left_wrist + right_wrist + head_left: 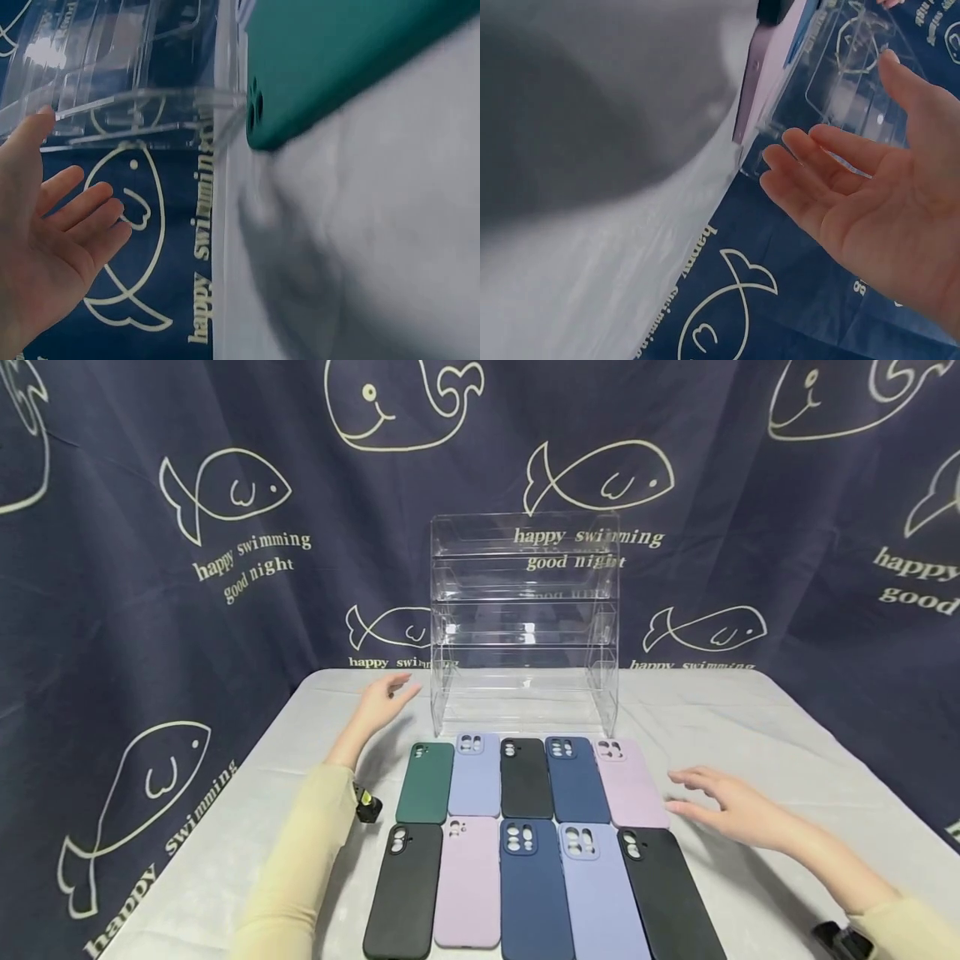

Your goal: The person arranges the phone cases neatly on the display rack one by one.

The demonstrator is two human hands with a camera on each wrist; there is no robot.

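Two rows of phone cases lie flat on the white table, their camera cutouts toward the back. The back row holds a green case [425, 783], a light blue case [475, 777], a black case [527, 779], a dark blue case [578, 781] and a pink case [632, 783]. Behind them stands a clear tiered rack [525, 627]. My left hand [384, 702] hovers left of the rack's base, fingers relaxed and holding nothing. To the right of the pink case, my right hand [731, 806] is held with loosely extended fingers, apart from the case.
In the front row lie a black case [402, 893], a pink case [468, 893], a dark blue case [536, 897], a light blue case [607, 897] and another black case [671, 897]. A navy curtain [480, 477] with fish drawings hangs behind the table [750, 727].
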